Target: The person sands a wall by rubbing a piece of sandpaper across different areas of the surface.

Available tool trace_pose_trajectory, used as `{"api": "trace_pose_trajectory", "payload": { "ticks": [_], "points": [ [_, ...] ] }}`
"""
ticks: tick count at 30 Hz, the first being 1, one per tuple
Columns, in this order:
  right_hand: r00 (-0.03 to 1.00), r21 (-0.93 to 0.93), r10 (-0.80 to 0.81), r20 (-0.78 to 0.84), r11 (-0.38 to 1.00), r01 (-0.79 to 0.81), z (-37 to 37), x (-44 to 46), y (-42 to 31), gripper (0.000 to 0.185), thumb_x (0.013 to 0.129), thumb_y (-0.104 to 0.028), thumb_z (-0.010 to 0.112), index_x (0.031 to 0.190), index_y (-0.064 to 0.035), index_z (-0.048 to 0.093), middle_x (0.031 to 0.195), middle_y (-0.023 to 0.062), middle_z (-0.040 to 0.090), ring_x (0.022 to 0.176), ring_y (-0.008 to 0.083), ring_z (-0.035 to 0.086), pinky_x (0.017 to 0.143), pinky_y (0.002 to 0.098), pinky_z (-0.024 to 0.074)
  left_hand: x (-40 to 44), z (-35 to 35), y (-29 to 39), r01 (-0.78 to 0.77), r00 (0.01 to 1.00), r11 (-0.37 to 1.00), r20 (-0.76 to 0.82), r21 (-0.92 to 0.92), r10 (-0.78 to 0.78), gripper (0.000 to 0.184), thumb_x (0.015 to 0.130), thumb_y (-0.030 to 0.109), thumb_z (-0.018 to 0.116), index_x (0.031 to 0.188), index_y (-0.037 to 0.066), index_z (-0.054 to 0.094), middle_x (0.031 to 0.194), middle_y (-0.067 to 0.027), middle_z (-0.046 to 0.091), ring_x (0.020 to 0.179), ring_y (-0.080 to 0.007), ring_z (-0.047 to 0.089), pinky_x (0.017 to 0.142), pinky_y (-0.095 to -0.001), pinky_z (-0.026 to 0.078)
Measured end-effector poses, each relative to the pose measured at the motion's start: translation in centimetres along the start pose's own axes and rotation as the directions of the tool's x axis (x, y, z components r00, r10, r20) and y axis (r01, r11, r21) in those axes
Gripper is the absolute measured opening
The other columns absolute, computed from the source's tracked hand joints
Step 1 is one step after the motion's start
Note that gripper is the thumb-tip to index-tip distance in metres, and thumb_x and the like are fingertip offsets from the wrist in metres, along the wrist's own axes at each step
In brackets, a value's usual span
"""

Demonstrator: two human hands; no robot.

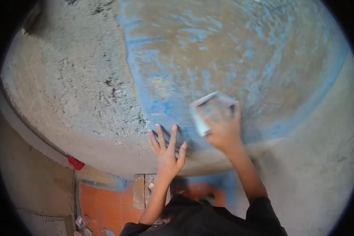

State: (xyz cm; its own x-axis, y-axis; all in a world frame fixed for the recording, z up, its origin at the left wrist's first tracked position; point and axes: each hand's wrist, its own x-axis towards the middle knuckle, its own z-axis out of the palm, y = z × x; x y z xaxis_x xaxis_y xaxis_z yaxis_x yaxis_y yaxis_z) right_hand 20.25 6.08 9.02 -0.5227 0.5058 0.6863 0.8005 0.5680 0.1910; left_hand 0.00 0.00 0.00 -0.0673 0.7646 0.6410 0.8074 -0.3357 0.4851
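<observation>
My right hand (222,128), blurred by motion, presses a pale, white-edged sheet that looks like sandpaper (201,121) against the wall. The wall there carries patchy blue paint (165,106) over a brownish surface (232,47). My fingers are bent over the sheet, and its underside is hidden. To the left, my left hand (167,153) rests on the lower edge of the blue area, its fingers spread and holding nothing.
Rough grey plaster (82,78) with pits borders the blue area on the left. Below are an orange tiled floor (106,204), a worn board (139,191) and a red cloth-like item (76,163). Small containers (82,221) stand at the lower left.
</observation>
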Motion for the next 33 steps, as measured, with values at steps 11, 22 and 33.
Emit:
{"api": "trace_pose_trajectory", "payload": {
  "ticks": [11, 22, 33],
  "points": [
    [0.781, 0.174, 0.576, -0.240, 0.817, -0.549, 6.1, -10.6, 1.8, 0.071, 0.087, -0.027, 0.061, 0.151, -0.0069, 0.038, 0.152, 0.0346, 0.030, 0.143, 0.0491, 0.027, 0.115, 0.0638, 0.0150, -0.1, 2.2, 4.1, 0.007, 0.992, 0.999, 0.125, -0.051, 0.000, 0.076, 0.093, 0.033, 0.065, 0.157, 0.013, 0.027, 0.158, -0.0351, -0.012, 0.144, -0.0578, -0.014, 0.112, -0.0678, 0.004],
    [0.570, 0.437, 0.749, -0.339, 0.661, -0.610, 7.9, -14.7, 4.7, 0.062, 0.101, -0.030, 0.048, 0.152, 0.0007, 0.032, 0.158, 0.0321, 0.017, 0.147, 0.0465, 0.018, 0.117, 0.0576, 0.0178, -0.3, 5.1, 6.8, 0.012, 0.982, 0.993, 0.190, -0.117, 0.010, 0.078, 0.091, 0.035, 0.065, 0.157, 0.017, 0.027, 0.149, -0.0438, -0.025, 0.133, -0.0654, -0.029, 0.099, -0.0805, -0.002],
    [0.888, 0.090, 0.426, -0.173, 0.905, -0.417, 5.7, -18.9, 8.9, 0.058, 0.106, -0.032, 0.041, 0.155, -0.0039, 0.028, 0.160, 0.0322, 0.010, 0.148, 0.0466, 0.013, 0.118, 0.0508, 0.0200, 0.3, 10.1, 12.1, -0.049, 0.976, 0.994, 0.207, -0.102, 0.069, 0.081, 0.091, 0.037, 0.065, 0.158, 0.016, 0.023, 0.146, -0.0452, -0.030, 0.129, -0.0664, -0.034, 0.095, -0.0827, -0.006]
  ]
}}
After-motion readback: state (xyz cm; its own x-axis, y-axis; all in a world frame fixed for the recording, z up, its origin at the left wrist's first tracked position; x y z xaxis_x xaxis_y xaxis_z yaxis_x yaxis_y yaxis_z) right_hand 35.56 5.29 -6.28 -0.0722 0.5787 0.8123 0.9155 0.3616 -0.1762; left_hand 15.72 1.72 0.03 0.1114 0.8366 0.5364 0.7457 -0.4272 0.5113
